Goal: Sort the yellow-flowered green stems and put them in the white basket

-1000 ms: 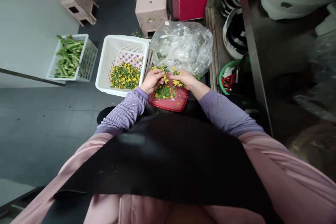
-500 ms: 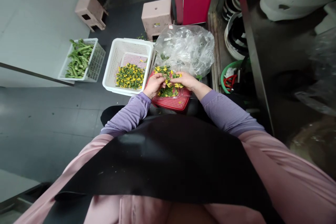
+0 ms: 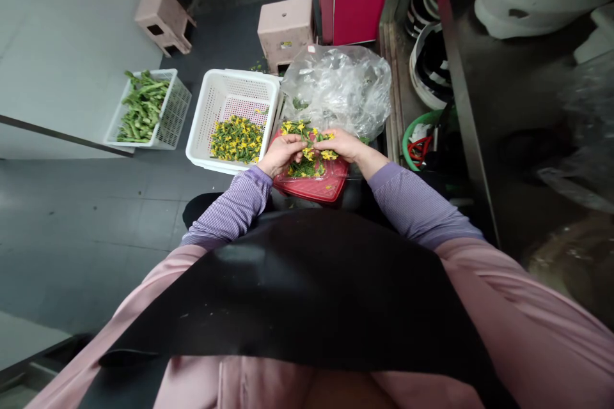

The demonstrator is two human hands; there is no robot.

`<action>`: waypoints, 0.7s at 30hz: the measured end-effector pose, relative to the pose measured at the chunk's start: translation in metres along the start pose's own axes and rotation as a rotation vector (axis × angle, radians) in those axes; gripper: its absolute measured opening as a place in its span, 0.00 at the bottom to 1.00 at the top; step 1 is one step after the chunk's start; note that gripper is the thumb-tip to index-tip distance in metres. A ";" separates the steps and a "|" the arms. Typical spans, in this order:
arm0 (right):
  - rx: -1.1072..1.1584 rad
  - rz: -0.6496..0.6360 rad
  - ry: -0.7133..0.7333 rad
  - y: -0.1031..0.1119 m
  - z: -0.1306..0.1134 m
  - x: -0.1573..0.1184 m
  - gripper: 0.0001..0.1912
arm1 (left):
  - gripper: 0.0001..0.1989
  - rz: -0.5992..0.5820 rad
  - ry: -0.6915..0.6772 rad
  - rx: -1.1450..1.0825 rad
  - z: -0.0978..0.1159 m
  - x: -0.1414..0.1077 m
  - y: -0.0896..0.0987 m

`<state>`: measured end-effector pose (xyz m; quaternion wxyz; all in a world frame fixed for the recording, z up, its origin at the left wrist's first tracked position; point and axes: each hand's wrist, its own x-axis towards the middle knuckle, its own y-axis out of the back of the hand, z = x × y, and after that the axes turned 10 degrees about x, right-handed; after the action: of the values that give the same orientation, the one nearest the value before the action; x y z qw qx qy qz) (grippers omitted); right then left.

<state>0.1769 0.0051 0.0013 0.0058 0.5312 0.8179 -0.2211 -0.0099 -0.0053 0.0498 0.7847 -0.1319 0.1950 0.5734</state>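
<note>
Above a red plastic stool or lid (image 3: 311, 190), my two hands are close together over a pile of yellow-flowered greens (image 3: 307, 169). My left hand (image 3: 284, 152) is closed in a pinch at the flowers; what lies between its fingertips is too small to make out. My right hand (image 3: 343, 144) is closed on a few yellow flowers with green stems (image 3: 328, 154). Beyond the hands lies a large clear plastic bag (image 3: 345, 86) with some greens inside. To the left, a white perforated basket (image 3: 204, 108) holds many more yellow flowers (image 3: 237, 139).
A second white basket (image 3: 180, 108) of thick green stalks (image 3: 144, 105) stands by the left wall. Two pink stools (image 3: 285, 24) are farther back. On the right are a green basin (image 3: 407, 140), white buckets (image 3: 416, 70) and a metal shelf edge (image 3: 463, 77).
The fingers of my left hand have extended a little toward my right hand among the flowers. The whole view has shifted very slightly; the baskets and bag stay put.
</note>
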 end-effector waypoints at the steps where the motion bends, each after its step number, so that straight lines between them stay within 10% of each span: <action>1: -0.001 0.006 -0.005 0.000 0.000 0.000 0.07 | 0.10 -0.001 -0.016 0.017 0.000 0.000 0.000; 21: -0.063 -0.198 -0.084 0.008 -0.010 -0.005 0.08 | 0.02 -0.254 -0.168 0.458 0.014 0.001 0.021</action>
<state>0.1882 0.0067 0.0092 0.0347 0.4375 0.8720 -0.2170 -0.0276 0.0080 0.0620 0.8731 0.0736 0.2356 0.4204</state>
